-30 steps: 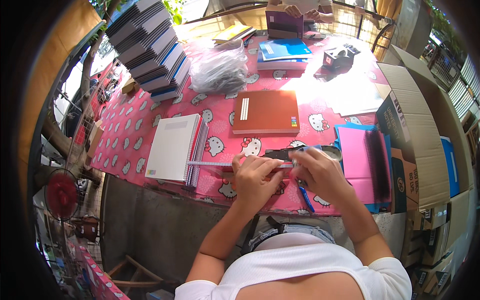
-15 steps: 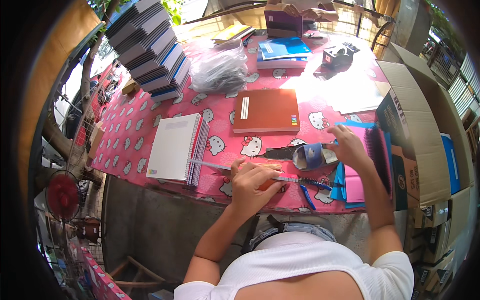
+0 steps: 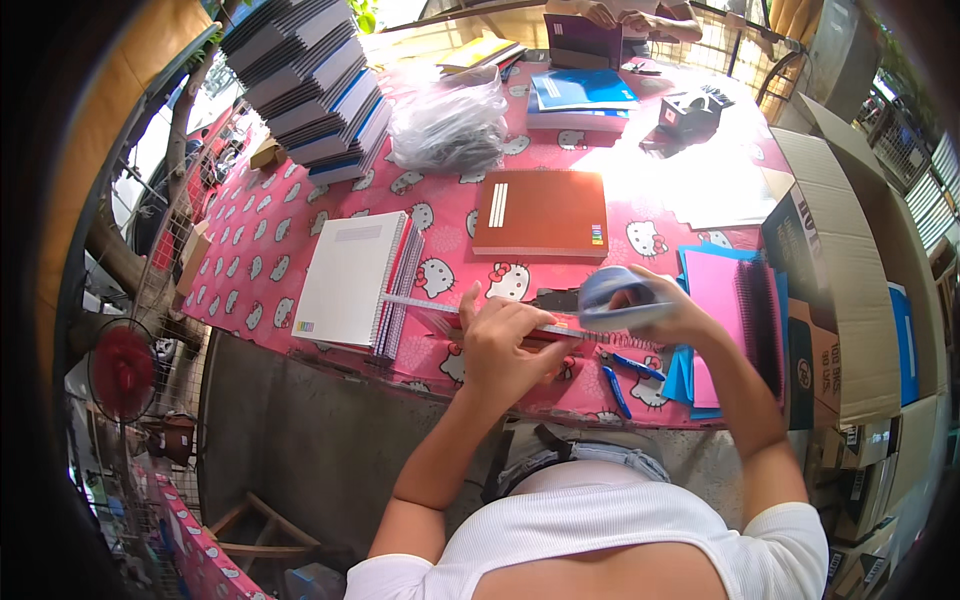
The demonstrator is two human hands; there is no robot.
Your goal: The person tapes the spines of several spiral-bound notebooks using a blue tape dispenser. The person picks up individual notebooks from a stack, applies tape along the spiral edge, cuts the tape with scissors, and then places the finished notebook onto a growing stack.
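Several things crowd the pink cartoon-cat tablecloth [image 3: 300, 240] around the hands. At 12 o'clock from them lies a brown notebook [image 3: 542, 212]; past it a clear plastic bag [image 3: 448, 122] and blue books [image 3: 578, 92]. At 10 o'clock a tall stack of notebooks [image 3: 305, 90] leans at the far corner. At 9 o'clock a white spiral notebook [image 3: 352, 280] rests on more spiral pads. At 3 o'clock a pink sheet [image 3: 716, 300] lies on blue sheets beside a black binding comb [image 3: 764, 322], with an open cardboard box [image 3: 835, 250] beyond. Blue pens [image 3: 626, 368] lie at 5 o'clock, near the table edge. At the far side another person's hands hold a purple book [image 3: 580, 38].

Both forearms come up from the lower edge. The left hand [image 3: 506, 342] lies flat, palm down, fingers spread and pressing on a steel ruler [image 3: 425, 303], whose free end juts out toward 9 o'clock onto the spiral pads. Under the hand shows a bit of red cover; what it belongs to is hidden. The right hand [image 3: 665, 310] is lifted just above the table, fingers curled and closed around a blurred blue-grey roll of tape [image 3: 612, 292], which sticks out of the grip toward 9 o'clock, just over the ruler's right end. A small dark thing [image 3: 557, 298] sits between the two hands; I cannot tell what it is.
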